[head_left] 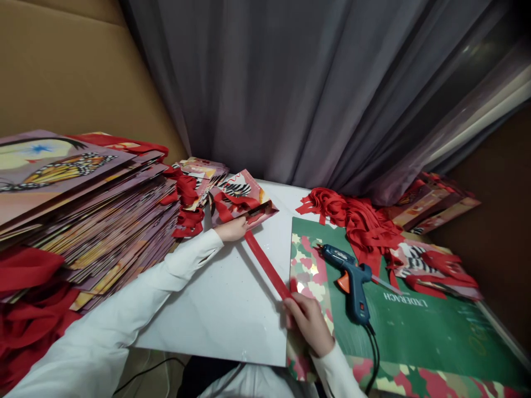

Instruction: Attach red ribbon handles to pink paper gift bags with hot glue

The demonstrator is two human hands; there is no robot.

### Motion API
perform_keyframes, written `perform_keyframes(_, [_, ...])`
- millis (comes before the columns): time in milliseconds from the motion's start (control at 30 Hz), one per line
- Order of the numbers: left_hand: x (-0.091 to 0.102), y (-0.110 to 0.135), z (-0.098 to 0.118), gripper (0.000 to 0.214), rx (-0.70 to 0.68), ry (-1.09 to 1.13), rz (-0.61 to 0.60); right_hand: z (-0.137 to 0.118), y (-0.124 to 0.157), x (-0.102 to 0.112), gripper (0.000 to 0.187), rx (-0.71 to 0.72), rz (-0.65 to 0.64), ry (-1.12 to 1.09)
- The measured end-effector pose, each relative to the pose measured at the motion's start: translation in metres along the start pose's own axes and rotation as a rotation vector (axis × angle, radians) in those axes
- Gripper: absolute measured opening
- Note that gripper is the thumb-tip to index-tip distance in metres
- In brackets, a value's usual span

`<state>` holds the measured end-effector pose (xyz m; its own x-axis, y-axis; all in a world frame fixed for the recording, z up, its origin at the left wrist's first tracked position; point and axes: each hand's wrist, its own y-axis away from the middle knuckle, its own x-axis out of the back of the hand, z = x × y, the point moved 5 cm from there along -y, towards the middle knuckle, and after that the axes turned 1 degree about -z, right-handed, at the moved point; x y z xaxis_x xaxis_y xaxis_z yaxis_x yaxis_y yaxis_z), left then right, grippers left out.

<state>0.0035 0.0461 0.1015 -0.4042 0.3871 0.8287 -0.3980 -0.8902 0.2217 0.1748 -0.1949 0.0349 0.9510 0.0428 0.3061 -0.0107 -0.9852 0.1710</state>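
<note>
A red ribbon strip (265, 265) stretches diagonally across the white table (224, 309). My left hand (233, 228) grips its far end beside a printed paper bag (243, 202) with red handles. My right hand (309, 323) pinches the near end at the edge of a green sheet (415, 331). Both sleeves are white. A blue glue gun (350, 276) with an orange trigger lies on the green sheet just right of my right hand.
A tall stack of printed paper bags (83, 215) fills the left side. Red ribbon strips lie in a pile (352, 213) at the back right, with more bags (431, 202) behind. A grey curtain (311, 83) hangs at the back. The glue gun's black cord (375, 354) runs toward me.
</note>
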Motion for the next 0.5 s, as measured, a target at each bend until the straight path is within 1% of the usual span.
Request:
perform_keyframes(100, [-0.001,0.000,-0.004,0.012,0.024,0.004,-0.005,0.015,0.034,0.032,0.043,-0.074,0.004,-0.012])
perform_keyframes(167, [-0.003,0.000,-0.006,0.014,0.044,0.006,-0.012,0.029,0.050,0.061,0.046,-0.106,0.069,-0.009])
perform_keyframes(200, [-0.005,0.000,-0.007,0.014,0.052,0.007,-0.016,0.037,0.056,0.077,0.045,-0.118,0.128,-0.010])
perform_keyframes(233, [-0.006,-0.001,-0.008,0.014,0.056,0.010,-0.019,0.044,0.061,0.093,0.042,-0.127,0.224,-0.016])
perform_keyframes(300, [-0.010,-0.002,-0.008,0.014,0.056,0.018,-0.024,0.056,0.066,0.123,0.036,-0.110,0.467,-0.049])
perform_keyframes(333, [-0.011,-0.001,-0.007,0.015,0.054,0.023,-0.026,0.058,0.067,0.134,0.033,-0.079,0.590,-0.087])
perform_keyframes(400, [-0.014,-0.001,-0.006,0.019,0.053,0.031,-0.030,0.056,0.064,0.147,0.030,0.022,0.787,-0.251])
perform_keyframes(433, [-0.014,0.000,-0.005,0.020,0.055,0.035,-0.032,0.051,0.058,0.148,0.028,0.077,0.841,-0.373])
perform_keyframes(500, [-0.015,0.000,-0.005,0.023,0.058,0.041,-0.036,0.036,0.040,0.143,0.027,0.170,0.863,-0.640])
